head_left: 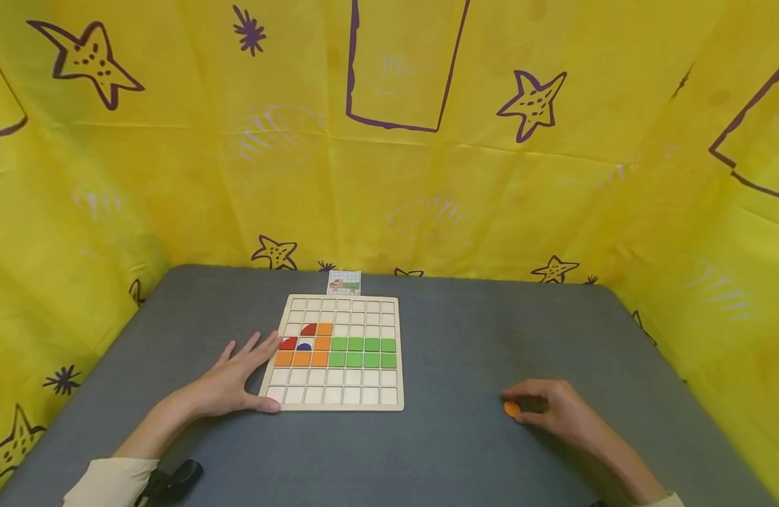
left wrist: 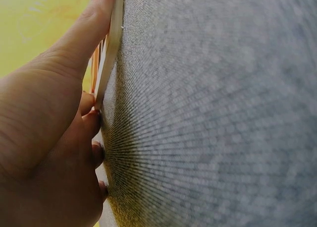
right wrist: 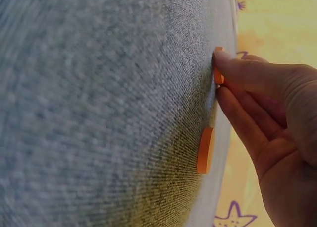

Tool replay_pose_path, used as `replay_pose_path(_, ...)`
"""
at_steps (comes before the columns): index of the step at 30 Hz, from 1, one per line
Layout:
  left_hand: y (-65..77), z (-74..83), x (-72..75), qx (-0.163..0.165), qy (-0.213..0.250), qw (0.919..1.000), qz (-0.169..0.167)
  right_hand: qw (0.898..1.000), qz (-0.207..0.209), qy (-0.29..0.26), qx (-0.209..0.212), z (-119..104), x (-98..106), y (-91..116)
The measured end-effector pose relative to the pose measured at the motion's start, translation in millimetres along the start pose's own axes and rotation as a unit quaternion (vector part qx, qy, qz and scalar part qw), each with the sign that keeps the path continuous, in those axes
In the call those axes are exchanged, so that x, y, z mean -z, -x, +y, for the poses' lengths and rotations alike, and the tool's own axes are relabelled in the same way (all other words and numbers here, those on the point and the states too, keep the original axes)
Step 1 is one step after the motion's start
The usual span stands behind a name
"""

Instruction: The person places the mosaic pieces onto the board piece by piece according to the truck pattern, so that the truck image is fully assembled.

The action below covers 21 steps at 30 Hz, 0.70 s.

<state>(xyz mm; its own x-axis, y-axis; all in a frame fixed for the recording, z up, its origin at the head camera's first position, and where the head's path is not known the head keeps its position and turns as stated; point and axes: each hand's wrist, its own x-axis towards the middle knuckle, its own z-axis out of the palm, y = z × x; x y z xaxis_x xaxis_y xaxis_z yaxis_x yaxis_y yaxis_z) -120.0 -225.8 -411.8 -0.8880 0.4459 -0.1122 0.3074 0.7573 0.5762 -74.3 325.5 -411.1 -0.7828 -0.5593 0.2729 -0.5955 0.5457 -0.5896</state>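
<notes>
A wooden grid board (head_left: 399, 387) lies flat on the table, holding orange, green, red-and-white and blue-marked tiles. My left hand (head_left: 227, 384) rests against its left side, thumb at the near left corner and spread fingers along the edge. In the left wrist view, the thumb touches the board's rim (left wrist: 115, 43). Well to the right of the board, my right hand (head_left: 557, 408) pinches a small orange piece (right wrist: 219, 73) between thumb and fingers, low over the table. Another orange piece (right wrist: 205, 150) lies on the cloth near that hand. Only one orange piece shows in the head view.
A small picture card (head_left: 344, 283) with a coloured grid pattern touches the board's far edge. The dark grey table (head_left: 465, 338) extends around both hands. A yellow curtain (head_left: 389, 176) with starfish drawings surrounds its back and sides.
</notes>
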Motion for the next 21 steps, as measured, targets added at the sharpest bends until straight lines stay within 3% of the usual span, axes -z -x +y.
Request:
replay_pose_path(10, 0.3, -0.4, -0.2, 0.002, -0.004, 1.0, -0.001, 0.999, 0.016, 0.027, 0.016, -3.2, -3.7, -5.1)
replay_pose_path(21, 0.3, 1.5, 0.2, -0.001, -0.004, 1.0, 0.002, 0.999, 0.022, 0.039, 0.01, -15.1, -1.6, -27.3)
